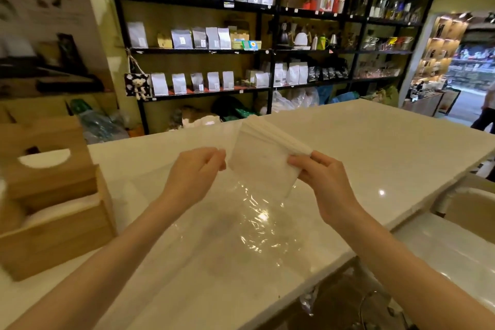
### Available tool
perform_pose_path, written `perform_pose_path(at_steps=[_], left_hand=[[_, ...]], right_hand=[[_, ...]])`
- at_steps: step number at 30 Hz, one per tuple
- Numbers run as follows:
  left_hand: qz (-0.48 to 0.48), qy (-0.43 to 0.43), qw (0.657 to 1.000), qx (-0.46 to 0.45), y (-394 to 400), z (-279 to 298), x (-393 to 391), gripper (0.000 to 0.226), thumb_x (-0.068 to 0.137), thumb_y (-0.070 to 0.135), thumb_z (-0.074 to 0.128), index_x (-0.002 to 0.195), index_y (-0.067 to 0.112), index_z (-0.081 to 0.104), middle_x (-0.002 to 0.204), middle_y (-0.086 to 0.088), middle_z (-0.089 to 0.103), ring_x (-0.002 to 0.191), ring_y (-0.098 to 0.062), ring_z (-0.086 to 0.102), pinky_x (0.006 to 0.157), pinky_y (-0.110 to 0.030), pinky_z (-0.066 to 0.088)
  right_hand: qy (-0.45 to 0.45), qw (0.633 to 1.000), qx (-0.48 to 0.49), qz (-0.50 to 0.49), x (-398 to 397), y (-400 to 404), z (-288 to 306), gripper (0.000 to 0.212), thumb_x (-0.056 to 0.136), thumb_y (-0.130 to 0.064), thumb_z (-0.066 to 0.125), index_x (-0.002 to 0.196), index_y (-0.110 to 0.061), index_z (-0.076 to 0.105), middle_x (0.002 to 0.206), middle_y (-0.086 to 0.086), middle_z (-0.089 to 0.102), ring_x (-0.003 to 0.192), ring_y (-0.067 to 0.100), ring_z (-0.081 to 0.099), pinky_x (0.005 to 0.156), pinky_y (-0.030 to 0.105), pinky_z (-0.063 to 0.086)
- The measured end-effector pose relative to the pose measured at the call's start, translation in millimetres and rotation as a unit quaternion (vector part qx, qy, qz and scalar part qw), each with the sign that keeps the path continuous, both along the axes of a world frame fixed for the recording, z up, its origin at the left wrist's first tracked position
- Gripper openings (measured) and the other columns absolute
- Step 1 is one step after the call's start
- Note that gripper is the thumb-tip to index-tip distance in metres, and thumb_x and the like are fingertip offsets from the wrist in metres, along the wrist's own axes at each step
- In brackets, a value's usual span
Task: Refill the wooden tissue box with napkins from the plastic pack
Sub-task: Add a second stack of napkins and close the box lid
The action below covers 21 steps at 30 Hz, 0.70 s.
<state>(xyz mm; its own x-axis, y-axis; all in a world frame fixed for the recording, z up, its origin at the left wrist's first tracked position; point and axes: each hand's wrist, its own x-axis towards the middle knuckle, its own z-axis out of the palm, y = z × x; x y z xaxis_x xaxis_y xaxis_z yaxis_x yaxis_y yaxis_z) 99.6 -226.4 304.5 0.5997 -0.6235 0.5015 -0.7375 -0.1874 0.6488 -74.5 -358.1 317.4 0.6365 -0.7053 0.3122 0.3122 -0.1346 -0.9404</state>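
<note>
Nearest: clear plastic pack (251, 225), crumpled & shiny, hangs from the hands down toward the table (375, 147), slack, looks mostly emptied. Above it both hands held up mid-air over the table. Right hand (318, 177) pinches a stack of white napkins (263, 158) at its near right corner, thumb on top, fingers curled under. Left hand (198, 169) is curled w/ fingertips pinched on what looks like the film's upper edge, just beside the stack's left side; exact contact hard to tell. Stack is square-ish, fairly thick, tilted up & away, edges fanning a bit at the far side.

Key relation: wooden tissue box (57, 225) sits on the table well to the left of the hands, nearer the left arm, long axis running roughly left-right. It's open on top, w/ some white napkins showing inside; its lid (45, 166), w/ oval slot, is propped behind it. So I judge the stack must travel left & down, prob flattened first.

Far: black shelves (267, 48) of pouches & kettles
</note>
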Motion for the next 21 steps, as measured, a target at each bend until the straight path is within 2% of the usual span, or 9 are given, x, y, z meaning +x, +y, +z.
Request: perform_pose_path(at_steps=[2,5,7,10,13,15,18,20,21], left_hand=[[-0.073,0.2,0.977,0.02,17,17,-1,0.057,0.09,0.045,0.031,0.058,0.02,0.071,0.067,0.001,0.073,0.064,-0.006,0.065,0.063,-0.027,0.045],[-0.192,0.466,0.858,0.097,44,34,13,0.083,0.08,0.069,0.018,0.089,0.008,0.074,0.095,-0.01,0.074,0.082,-0.017,0.069,0.064,-0.026,0.054],[-0.195,0.542,0.816,0.058,62,37,24,0.091,0.072,0.074,0.023,0.101,0.001,0.069,0.106,-0.015,0.071,0.093,-0.023,0.068,0.071,-0.028,0.057],[-0.166,0.609,0.772,-0.073,87,38,33,0.08,0.078,0.07,0.029,0.107,0.005,0.067,0.113,-0.021,0.067,0.104,-0.034,0.064,0.077,-0.035,0.058],[-0.134,0.631,0.744,-0.173,113,40,41,0.06,0.073,0.058,0.051,0.113,0.014,0.062,0.108,-0.019,0.069,0.1,-0.035,0.066,0.068,-0.039,0.059],[-0.109,0.637,0.742,-0.179,129,42,45,0.053,0.066,0.048,0.061,0.105,0.012,0.067,0.091,-0.013,0.074,0.083,-0.025,0.071,0.061,-0.033,0.059],[-0.022,0.603,0.787,-0.128,149,42,50,0.044,0.056,0.033,0.071,0.094,0.011,0.069,0.074,-0.006,0.075,0.07,-0.018,0.072,0.055,-0.026,0.059],[0.018,0.576,0.81,-0.11,159,41,55,0.045,0.057,0.025,0.071,0.098,0.011,0.062,0.074,-0.005,0.075,0.069,-0.017,0.072,0.055,-0.025,0.059],[0.03,0.566,0.816,-0.11,164,40,58,0.042,0.059,0.023,0.07,0.098,0.012,0.061,0.074,-0.004,0.075,0.069,-0.016,0.072,0.055,-0.025,0.059]], right_hand=[[0.004,1.0,-0.018,0.024,25,6,1,0.024,0.075,-0.007,0.067,0.057,-0.022,0.073,0.061,-0.01,0.07,0.067,0.005,0.067,0.075,0.024,0.052],[-0.014,0.995,-0.066,0.08,59,21,8,0.024,0.075,-0.004,0.068,0.063,-0.024,0.074,0.065,-0.012,0.072,0.067,0.001,0.066,0.063,0.014,0.051],[-0.032,0.983,-0.129,0.125,72,32,13,0.03,0.075,-0.001,0.067,0.076,-0.03,0.074,0.075,-0.017,0.074,0.076,-0.002,0.067,0.064,0.01,0.049],[-0.047,0.945,-0.285,0.152,84,48,16,0.034,0.075,-0.007,0.07,0.096,-0.033,0.07,0.092,-0.025,0.072,0.093,-0.002,0.064,0.078,0.012,0.048],[-0.078,0.874,-0.458,0.14,101,59,14,0.033,0.076,-0.021,0.068,0.106,-0.033,0.062,0.107,-0.022,0.065,0.103,-0.001,0.059,0.089,0.032,0.046],[-0.093,0.822,-0.544,0.141,115,62,12,0.033,0.078,-0.026,0.064,0.111,-0.029,0.06,0.113,-0.015,0.063,0.111,0.003,0.054,0.092,0.041,0.043],[-0.103,0.741,-0.649,0.137,135,65,6,0.032,0.082,-0.029,0.06,0.113,-0.025,0.063,0.122,-0.008,0.06,0.121,0.011,0.046,0.1,0.036,0.037],[-0.091,0.724,-0.669,0.142,148,67,2,0.039,0.082,-0.029,0.062,0.12,-0.025,0.059,0.131,-0.007,0.054,0.126,0.011,0.041,0.104,0.029,0.031],[-0.072,0.741,-0.648,0.159,154,69,0,0.047,0.08,-0.029,0.064,0.126,-0.026,0.052,0.135,-0.009,0.048,0.128,0.007,0.038,0.106,0.024,0.029]])
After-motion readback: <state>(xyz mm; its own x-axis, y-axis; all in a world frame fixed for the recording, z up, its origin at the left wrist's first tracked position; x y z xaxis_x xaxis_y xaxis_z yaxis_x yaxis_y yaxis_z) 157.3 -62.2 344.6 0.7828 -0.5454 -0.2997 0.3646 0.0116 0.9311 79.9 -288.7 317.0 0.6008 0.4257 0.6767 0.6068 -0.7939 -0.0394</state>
